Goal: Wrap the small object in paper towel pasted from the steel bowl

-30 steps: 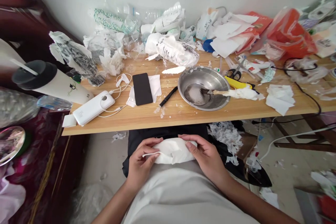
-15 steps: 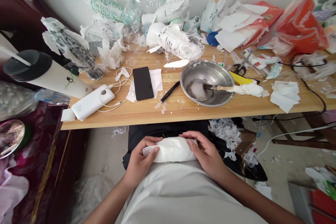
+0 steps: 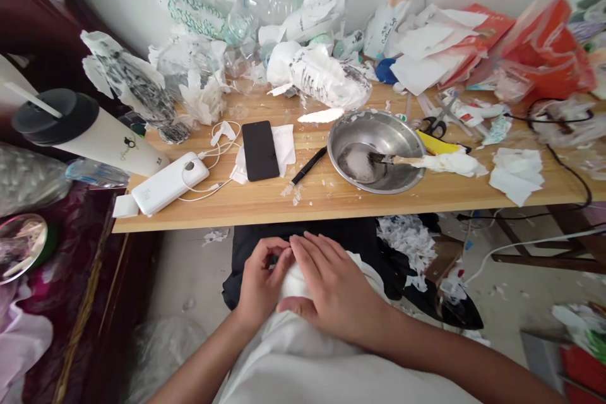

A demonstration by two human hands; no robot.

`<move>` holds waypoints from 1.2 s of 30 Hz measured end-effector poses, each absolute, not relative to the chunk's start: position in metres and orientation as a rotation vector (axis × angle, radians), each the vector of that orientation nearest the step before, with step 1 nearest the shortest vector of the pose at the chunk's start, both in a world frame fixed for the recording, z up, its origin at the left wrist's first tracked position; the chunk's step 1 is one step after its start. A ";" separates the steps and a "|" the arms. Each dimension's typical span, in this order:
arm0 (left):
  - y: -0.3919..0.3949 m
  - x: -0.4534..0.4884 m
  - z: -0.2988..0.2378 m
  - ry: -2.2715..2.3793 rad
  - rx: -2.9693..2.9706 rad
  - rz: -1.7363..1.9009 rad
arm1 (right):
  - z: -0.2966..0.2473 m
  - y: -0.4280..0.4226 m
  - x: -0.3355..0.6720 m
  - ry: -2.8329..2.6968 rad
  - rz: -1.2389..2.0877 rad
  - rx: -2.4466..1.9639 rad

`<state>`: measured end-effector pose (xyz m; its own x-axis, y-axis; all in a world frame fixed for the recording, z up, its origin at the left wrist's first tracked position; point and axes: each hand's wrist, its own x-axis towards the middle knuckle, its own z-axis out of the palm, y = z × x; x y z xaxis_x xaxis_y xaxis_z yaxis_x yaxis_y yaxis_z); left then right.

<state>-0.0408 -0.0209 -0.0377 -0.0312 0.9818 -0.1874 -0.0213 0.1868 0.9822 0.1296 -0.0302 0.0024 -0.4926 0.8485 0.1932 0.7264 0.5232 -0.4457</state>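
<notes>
The left hand [image 3: 259,281] grips white paper [image 3: 292,284]; the right hand [image 3: 334,287] lays straightened fingers over it, a metal bowl [image 3: 402,139] beyond them.

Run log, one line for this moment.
Left hand: holding white paper | Right hand: laid across it | Brush: bristles in metal bowl

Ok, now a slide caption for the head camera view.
Left hand and right hand on a white bundle, before a cluttered table with a metal bowl and brush.
</notes>
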 end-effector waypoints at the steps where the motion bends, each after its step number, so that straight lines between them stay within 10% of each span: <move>1: -0.019 -0.038 -0.038 1.300 0.976 1.143 | 0.001 -0.029 0.124 -2.420 0.434 -1.318; 36: -0.014 -0.017 -0.009 1.201 0.867 0.767 | -0.005 -0.025 0.132 -2.200 0.167 -0.989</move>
